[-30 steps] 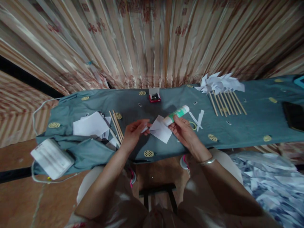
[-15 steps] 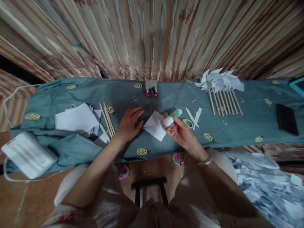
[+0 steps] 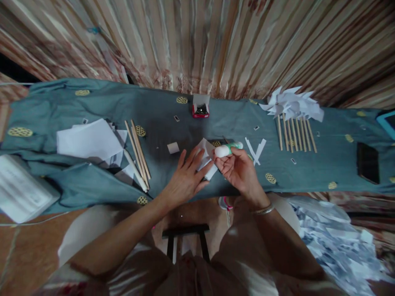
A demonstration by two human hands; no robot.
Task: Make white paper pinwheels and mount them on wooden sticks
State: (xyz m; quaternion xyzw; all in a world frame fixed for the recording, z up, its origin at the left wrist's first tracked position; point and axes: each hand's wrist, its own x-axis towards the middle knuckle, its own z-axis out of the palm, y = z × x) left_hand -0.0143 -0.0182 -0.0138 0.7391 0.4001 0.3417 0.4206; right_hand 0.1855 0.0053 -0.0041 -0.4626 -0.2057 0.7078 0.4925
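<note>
My right hand [image 3: 239, 168] is closed around a white and green glue stick [image 3: 224, 150], held tilted just above the cloth. My left hand [image 3: 187, 174] lies with its fingers spread over a white square of paper [image 3: 205, 146], hiding part of it. A small white paper piece [image 3: 173, 148] rests by itself to the left of that hand. Right of the glue stick, two thin white paper strips [image 3: 256, 151] cross each other. Scissors with pale green handles are mostly hidden behind my right hand.
Paper sheets [image 3: 89, 144], wooden sticks [image 3: 140, 150] and a white pen-like tool [image 3: 135, 170] lie left. A red box [image 3: 200, 107] stands at the back. Paper pinwheels on sticks [image 3: 293, 107] and a black phone [image 3: 368, 163] lie right. Paper scraps [image 3: 336, 242] fill the lower right.
My left hand has moved right and down onto the square paper. A small paper piece now shows on the cloth to its left. My right hand still holds the glue stick. The view has shifted slightly.
</note>
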